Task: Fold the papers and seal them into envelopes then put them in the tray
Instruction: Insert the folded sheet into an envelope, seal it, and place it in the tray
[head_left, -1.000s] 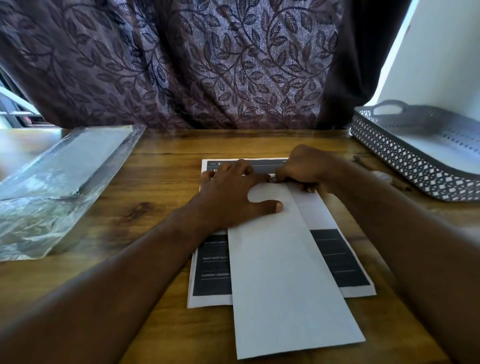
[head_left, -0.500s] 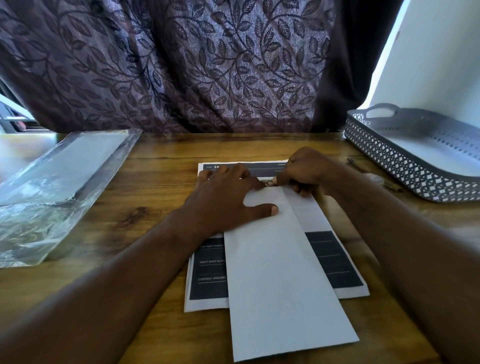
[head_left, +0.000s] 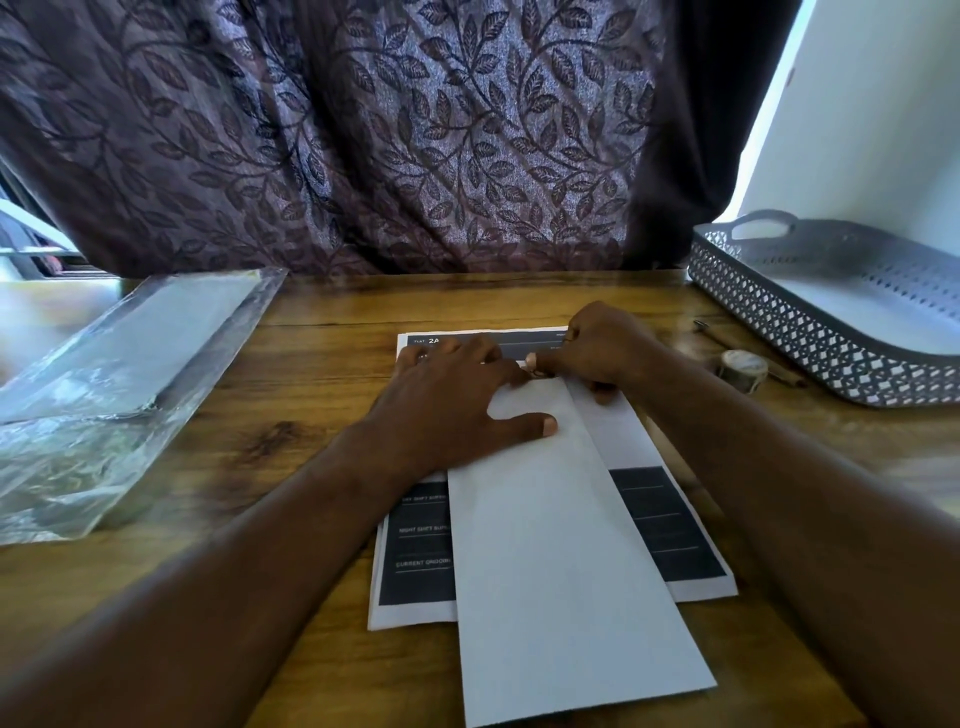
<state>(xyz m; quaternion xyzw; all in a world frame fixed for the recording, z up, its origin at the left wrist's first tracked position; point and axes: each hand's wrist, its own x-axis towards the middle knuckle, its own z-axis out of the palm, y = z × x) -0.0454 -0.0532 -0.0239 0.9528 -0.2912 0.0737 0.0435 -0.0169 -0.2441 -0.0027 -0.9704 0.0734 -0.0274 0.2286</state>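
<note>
Paper strip (head_left: 566, 571) lies under left fingers (head_left: 519, 427), top pinched by right fingers (head_left: 537, 361).

Wooden table (head_left: 322, 332) up front, grain running across. Behind it, a dark leaf-patterned curtain (head_left: 415, 145) fills the back. Over on the left, a crinkled clear plastic bag (head_left: 119, 384) lies flat on the wood. On the right, a small tape roll (head_left: 742, 368), a thin pen (head_left: 712, 333) just behind it. White wall (head_left: 857, 130) at far right.
</note>
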